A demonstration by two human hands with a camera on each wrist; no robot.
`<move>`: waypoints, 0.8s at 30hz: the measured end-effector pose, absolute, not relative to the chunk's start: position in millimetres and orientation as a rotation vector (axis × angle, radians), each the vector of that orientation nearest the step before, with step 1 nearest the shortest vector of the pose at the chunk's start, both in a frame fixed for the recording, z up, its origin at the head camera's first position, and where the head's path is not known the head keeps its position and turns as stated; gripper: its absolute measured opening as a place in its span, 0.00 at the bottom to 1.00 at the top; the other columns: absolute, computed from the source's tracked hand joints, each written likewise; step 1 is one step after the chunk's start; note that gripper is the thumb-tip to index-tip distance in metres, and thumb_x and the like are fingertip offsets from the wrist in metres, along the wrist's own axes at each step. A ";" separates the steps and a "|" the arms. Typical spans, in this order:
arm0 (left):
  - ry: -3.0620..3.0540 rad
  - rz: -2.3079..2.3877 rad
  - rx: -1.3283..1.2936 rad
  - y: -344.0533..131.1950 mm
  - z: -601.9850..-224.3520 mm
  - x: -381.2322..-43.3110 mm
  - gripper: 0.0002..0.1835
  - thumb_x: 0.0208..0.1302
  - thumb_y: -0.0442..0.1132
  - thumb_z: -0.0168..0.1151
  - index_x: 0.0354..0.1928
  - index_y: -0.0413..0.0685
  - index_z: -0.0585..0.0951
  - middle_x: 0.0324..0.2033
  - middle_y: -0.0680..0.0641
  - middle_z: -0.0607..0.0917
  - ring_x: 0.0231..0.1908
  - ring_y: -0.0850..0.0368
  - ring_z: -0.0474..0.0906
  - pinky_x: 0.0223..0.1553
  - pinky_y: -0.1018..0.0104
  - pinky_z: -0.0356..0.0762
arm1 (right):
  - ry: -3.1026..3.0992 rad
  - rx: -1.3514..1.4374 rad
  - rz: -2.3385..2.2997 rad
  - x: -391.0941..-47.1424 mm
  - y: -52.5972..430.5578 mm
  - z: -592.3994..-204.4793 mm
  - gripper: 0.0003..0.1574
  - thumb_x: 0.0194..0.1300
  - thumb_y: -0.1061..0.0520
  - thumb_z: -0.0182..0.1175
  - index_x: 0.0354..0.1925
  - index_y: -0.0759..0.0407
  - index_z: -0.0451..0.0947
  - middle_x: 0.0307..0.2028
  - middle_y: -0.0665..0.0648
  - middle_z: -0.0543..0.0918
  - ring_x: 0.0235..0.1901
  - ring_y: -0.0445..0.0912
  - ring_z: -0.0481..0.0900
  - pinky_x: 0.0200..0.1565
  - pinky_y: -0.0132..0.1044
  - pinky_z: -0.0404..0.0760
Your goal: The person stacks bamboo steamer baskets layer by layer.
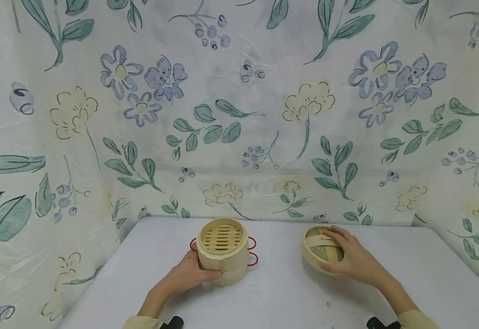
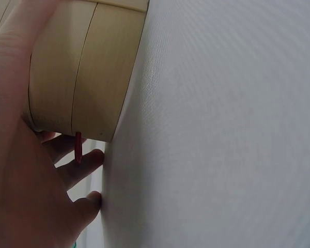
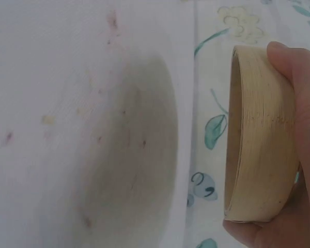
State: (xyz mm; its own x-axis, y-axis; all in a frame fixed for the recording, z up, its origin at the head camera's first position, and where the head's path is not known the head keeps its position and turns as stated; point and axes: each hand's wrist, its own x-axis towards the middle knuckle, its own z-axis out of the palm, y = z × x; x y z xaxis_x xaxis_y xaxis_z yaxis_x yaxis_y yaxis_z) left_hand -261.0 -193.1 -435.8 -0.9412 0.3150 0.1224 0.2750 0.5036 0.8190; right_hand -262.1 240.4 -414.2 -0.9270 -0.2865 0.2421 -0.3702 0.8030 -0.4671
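Note:
A two-tier bamboo steamer (image 1: 234,263) stands on the table, its slatted inside facing up. Red loop handles (image 1: 254,260) stick out from its sides. My left hand (image 1: 183,275) grips it from the left, thumb across the front; in the left wrist view, fingers (image 2: 82,168) spread past a red handle (image 2: 78,147). Over to the right, my right hand (image 1: 356,258) holds the round bamboo lid (image 1: 310,256) by its rim, woven top up and slightly tilted. The right wrist view shows the lid (image 3: 263,134) raised off the table, with a shadow below it.
The white tabletop (image 1: 280,283) carries small reddish-brown specks (image 3: 143,143) below the lid. A floral cloth (image 1: 264,137) hangs behind the table and along both sides. Black straps show at both wrists near the bottom edge of the head view.

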 end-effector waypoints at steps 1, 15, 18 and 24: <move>2.683 1.456 0.530 -192.0 -431.9 -258.3 0.45 0.42 0.51 0.75 0.64 0.59 0.62 0.57 0.54 0.73 0.61 0.54 0.64 0.64 0.45 0.54 | -2.828 0.523 0.780 -262.9 238.0 -413.3 0.56 0.43 0.27 0.64 0.66 0.45 0.60 0.67 0.58 0.56 0.61 0.61 0.59 0.44 0.60 0.72; 2.664 1.478 0.556 -188.2 -417.3 -248.4 0.43 0.42 0.48 0.75 0.62 0.53 0.64 0.55 0.54 0.75 0.60 0.54 0.65 0.63 0.46 0.55 | -2.785 0.616 0.792 -280.9 205.1 -393.9 0.57 0.42 0.26 0.63 0.66 0.46 0.61 0.68 0.59 0.56 0.64 0.62 0.55 0.49 0.62 0.69; 2.684 1.469 0.558 -190.5 -427.7 -255.0 0.44 0.42 0.50 0.75 0.63 0.57 0.63 0.55 0.55 0.74 0.60 0.55 0.64 0.63 0.46 0.54 | -2.782 0.629 0.784 -283.7 198.8 -387.5 0.57 0.42 0.25 0.63 0.66 0.45 0.61 0.68 0.59 0.56 0.64 0.64 0.56 0.49 0.63 0.69; 2.714 1.420 0.554 -195.0 -442.7 -264.7 0.45 0.41 0.55 0.74 0.62 0.64 0.61 0.56 0.58 0.73 0.61 0.59 0.64 0.64 0.48 0.54 | -2.775 0.660 0.764 -287.2 185.8 -373.2 0.57 0.42 0.25 0.63 0.66 0.46 0.62 0.67 0.59 0.57 0.63 0.61 0.58 0.48 0.59 0.71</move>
State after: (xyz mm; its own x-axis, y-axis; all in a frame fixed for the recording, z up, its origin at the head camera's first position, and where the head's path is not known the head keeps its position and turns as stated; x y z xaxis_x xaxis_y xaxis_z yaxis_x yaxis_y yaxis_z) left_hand -264.7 -195.0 -442.7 -0.9361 0.3239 0.1369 0.2971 0.5206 0.8004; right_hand -287.2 185.8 -373.2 -0.8834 -0.3676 0.2906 -0.4646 0.7683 -0.4404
